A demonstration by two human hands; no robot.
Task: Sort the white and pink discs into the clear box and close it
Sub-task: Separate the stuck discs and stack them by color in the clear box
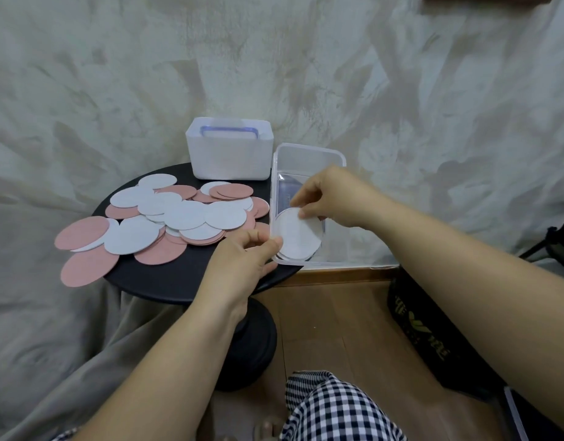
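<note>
White disc (pixel 298 237) looks thin, light and bendy, so hold it by the edge. Right hand (pixel 333 198) pinches its far edge inside the clear box (pixel 309 155). Left hand (pixel 242 259) grips the box's near left corner. More discs (pixel 185 214) lie left on the black table (pixel 179 281).

My right hand (pixel 331 198) covers the far edge of the white disc (pixel 298 240) that I pinch, and I cannot tell how many more lie under it in the clear box (pixel 309 152). My left hand (pixel 242 259) grips the box's near corner and hides it. The pile of discs (pixel 166 214) buries its lower ones. The yellow lettering on the black bag (pixel 433 338) is too blurred to read.
</note>
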